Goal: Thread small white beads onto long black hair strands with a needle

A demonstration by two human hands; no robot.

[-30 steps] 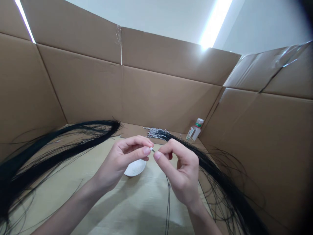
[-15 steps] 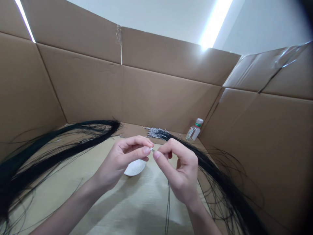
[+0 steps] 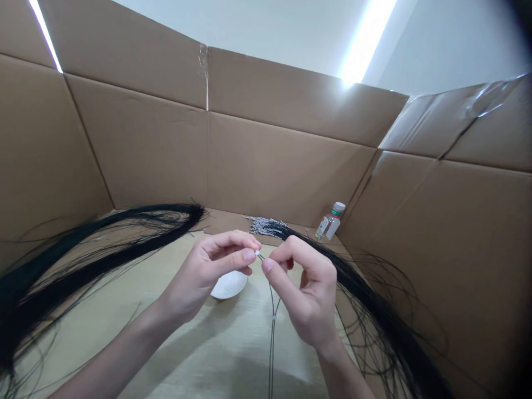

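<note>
Between the fingertips of my left hand (image 3: pixel 218 260) is a small white bead (image 3: pixel 257 253), pinched by thumb and index finger. My right hand (image 3: pixel 303 277) is closed just to its right, thumb and index finger pinching the dark thread that runs from the bead. Two strands of black thread (image 3: pixel 271 354) hang below the hands, with a tiny pale bead (image 3: pixel 274 317) around them where they meet. Behind and below my left hand sits a white bowl (image 3: pixel 229 285), partly covered by the fingers.
Long black thread bundles lie at the left (image 3: pixel 103 255) and right (image 3: pixel 374 299). The right bundle ends in beaded strands (image 3: pixel 266 226). A clear bottle with a white cap (image 3: pixel 328 223) stands at the back right. Cardboard walls (image 3: pixel 286 166) surround the pale work surface (image 3: pixel 233 343).
The hanging threads have shifted left and spread apart near the top, and the tiny bead on them now shows lower down. Both hands have stayed nearly still.
</note>
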